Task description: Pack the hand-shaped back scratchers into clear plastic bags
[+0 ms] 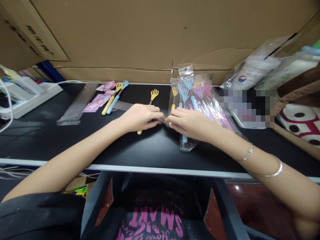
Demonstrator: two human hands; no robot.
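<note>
Near the middle of the black table, my left hand (137, 118) and my right hand (191, 121) meet with bent fingers. Both pinch the end of a clear plastic bag (162, 121) between thumb and fingertips. A yellow back scratcher (174, 90) with a hand-shaped head seems to lie inside this bag, partly covered by my right hand. Under my left hand rests a loose yellow back scratcher (154, 94), its middle hidden. Right of it, bagged back scratchers (199, 90) in blue, purple and pink lie in a pile, partly beneath my right hand and wrist.
Farther left are a blue back scratcher (113, 105) beside a yellow one (109, 106), pink printed cards (99, 100) and flat clear bags (77, 105). A white power strip (37, 96) stands at far left. At right are a bagged cup (257, 73) and a blurred-out object.
</note>
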